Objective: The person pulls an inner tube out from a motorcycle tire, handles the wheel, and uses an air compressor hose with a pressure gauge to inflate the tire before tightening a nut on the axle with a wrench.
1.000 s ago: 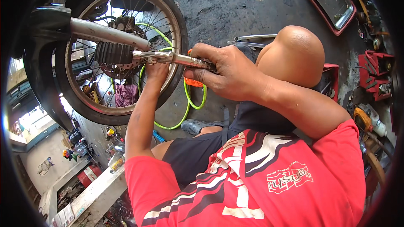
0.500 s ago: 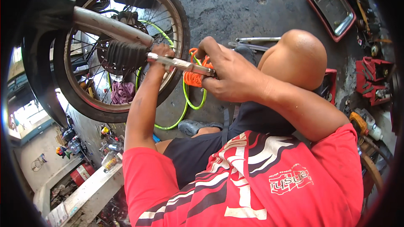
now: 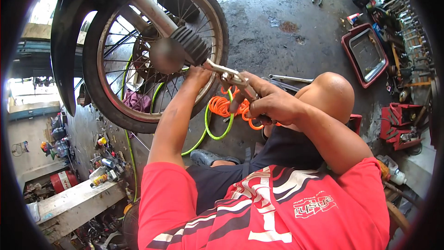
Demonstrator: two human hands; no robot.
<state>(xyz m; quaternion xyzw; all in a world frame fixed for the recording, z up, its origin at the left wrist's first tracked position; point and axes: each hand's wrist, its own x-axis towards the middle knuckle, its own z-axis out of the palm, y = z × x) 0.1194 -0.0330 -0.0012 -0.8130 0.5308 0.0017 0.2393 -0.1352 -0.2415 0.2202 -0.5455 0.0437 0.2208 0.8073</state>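
A long silver metal tool (image 3: 227, 71) slants across the front wheel; a ribbed black rubber bellows (image 3: 192, 45) extends from its far end. My right hand (image 3: 274, 104) is closed around the tool's near end. Close to where metal meets bellows, my left hand (image 3: 198, 77) is curled by the wheel rim; its fingertips and whatever they grip are hidden. The motorcycle wheel (image 3: 217, 32) has dark spokes and a black tyre. Below the tool lie an orange coiled hose (image 3: 218, 105) and a looped green hose (image 3: 206, 125).
Long wrenches (image 3: 289, 82) rest on the floor beside my knee. At the right are a red-rimmed tray (image 3: 383, 60), a red toolbox (image 3: 393, 125) and a row of hand tools (image 3: 416, 32). A purple rag (image 3: 137, 102) shows behind the spokes. Bottles (image 3: 98, 176) stand by a pale ledge (image 3: 69, 208) at left.
The view has shifted. The tool now slants more steeply, its bellows further right. My right hand has moved lower and to the right, with more of the orange coil showing.
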